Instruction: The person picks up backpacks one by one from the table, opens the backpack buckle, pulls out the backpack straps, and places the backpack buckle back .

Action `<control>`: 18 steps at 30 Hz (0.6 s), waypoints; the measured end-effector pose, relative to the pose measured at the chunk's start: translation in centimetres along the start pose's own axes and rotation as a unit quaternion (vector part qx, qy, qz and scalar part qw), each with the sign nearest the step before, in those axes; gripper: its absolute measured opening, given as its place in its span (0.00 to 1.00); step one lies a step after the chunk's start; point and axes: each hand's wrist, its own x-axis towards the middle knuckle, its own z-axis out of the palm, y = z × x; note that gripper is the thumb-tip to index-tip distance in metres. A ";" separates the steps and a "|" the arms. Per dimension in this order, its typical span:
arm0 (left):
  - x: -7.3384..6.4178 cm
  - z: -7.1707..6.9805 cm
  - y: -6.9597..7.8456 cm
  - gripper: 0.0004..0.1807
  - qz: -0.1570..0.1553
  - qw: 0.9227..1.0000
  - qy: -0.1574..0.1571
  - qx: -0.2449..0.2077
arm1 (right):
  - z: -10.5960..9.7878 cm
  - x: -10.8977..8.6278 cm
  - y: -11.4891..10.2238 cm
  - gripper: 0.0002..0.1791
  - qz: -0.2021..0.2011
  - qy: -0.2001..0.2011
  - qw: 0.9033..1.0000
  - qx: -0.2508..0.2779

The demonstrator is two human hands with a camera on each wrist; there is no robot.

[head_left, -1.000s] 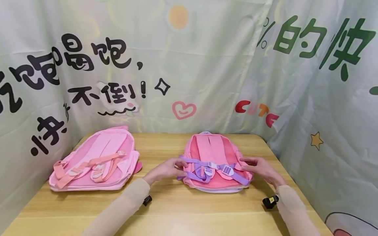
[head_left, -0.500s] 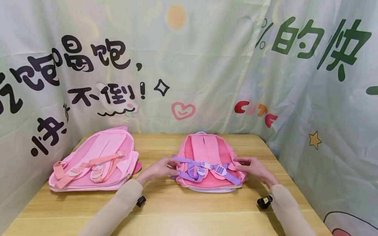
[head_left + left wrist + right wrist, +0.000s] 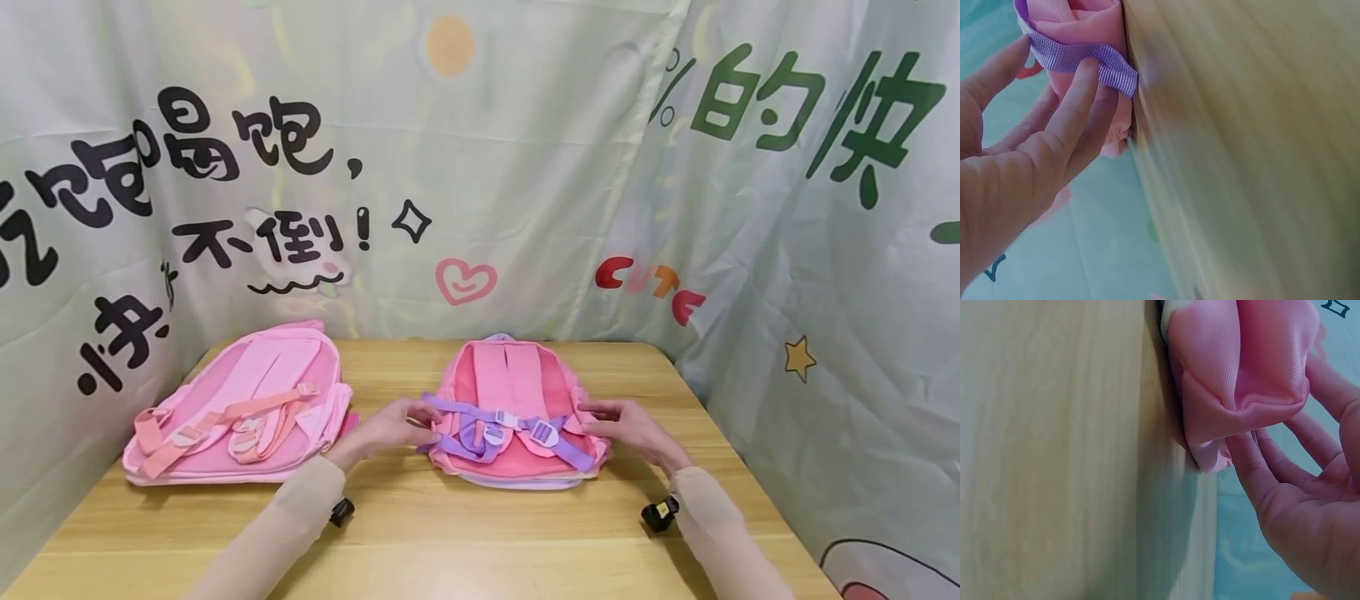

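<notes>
A small pink backpack (image 3: 522, 371) lies on the wooden table (image 3: 480, 542) with its padded straps facing up. Purple webbing straps (image 3: 459, 407) with white buckles cross its lower half. My left hand (image 3: 390, 427) touches the bag's left side; the left wrist view shows extended fingers (image 3: 1075, 103) against the side and the purple strap (image 3: 1066, 57), thumb near the strap. On the opposite side, my right hand (image 3: 633, 429) rests against the bag, its fingers (image 3: 1249, 464) extended along the pink side pocket (image 3: 1241, 419). The bag's front is hidden underneath.
A larger, paler pink backpack (image 3: 251, 367) with salmon straps (image 3: 258, 407) lies to the left, close to my left hand. Printed curtains (image 3: 517, 167) enclose the table at the back and sides. Small black devices (image 3: 660, 514) sit at both wrists.
The small backpack has slid leftward across the table, nearer the larger one, with both hands moving alongside it at its sides. The larger backpack stays where it was.
</notes>
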 end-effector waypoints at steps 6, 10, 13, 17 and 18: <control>-0.7 -0.6 -0.2 0.16 -0.009 1.000 0.008 0.009 | 0.9 0.2 -0.5 0.30 -0.001 0.002 1.000 -0.012; -1.0 -1.2 -0.4 0.16 -0.015 1.000 0.011 0.007 | 1.5 0.5 -0.9 0.30 -0.007 0.001 1.000 -0.006; -1.2 -1.7 -0.5 0.16 -0.018 1.000 0.013 0.003 | 1.9 0.7 -1.1 0.29 -0.008 0.002 1.000 0.003; -1.6 -2.4 -0.8 0.16 -0.030 0.999 0.021 -0.002 | 2.5 0.9 -1.6 0.29 -0.011 0.000 1.000 0.006; -1.7 -2.5 -0.8 0.16 -0.032 0.999 0.022 -0.003 | 2.6 1.0 -1.7 0.29 -0.014 -0.002 1.000 0.005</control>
